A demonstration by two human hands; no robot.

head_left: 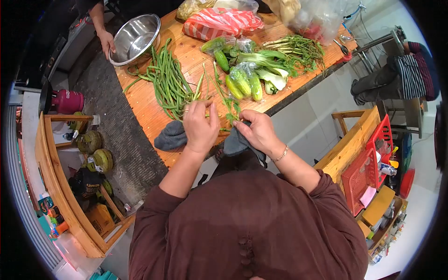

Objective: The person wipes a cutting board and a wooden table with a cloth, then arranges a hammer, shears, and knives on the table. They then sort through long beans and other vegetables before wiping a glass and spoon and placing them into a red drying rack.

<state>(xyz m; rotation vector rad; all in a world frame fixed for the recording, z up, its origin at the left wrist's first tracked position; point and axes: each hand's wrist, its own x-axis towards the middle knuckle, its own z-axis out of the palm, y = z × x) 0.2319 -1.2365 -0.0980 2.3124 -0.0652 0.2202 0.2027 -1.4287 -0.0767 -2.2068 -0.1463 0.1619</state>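
Close to the table's near edge, my right hand (259, 133) is closed in a pinch on a leafy green herb sprig (231, 116), whose stem runs up over the wood. My left hand (200, 123), with a ring on one finger, has its fingers curled together beside the long green beans (165, 81). What it holds, if anything, is hidden. A dark grey cloth (170, 136) lies left of my left hand, and another dark grey cloth (235, 142) sits just below my right hand.
Bagged cucumbers (240, 83), bok choy (271, 77) and a bundle of leafy stems (298, 52) lie on the wooden table (189, 51). Behind is a red-striped plastic bag (221, 23). Another person's hand (106, 43) grips a steel bowl (136, 39). A person stands at right.
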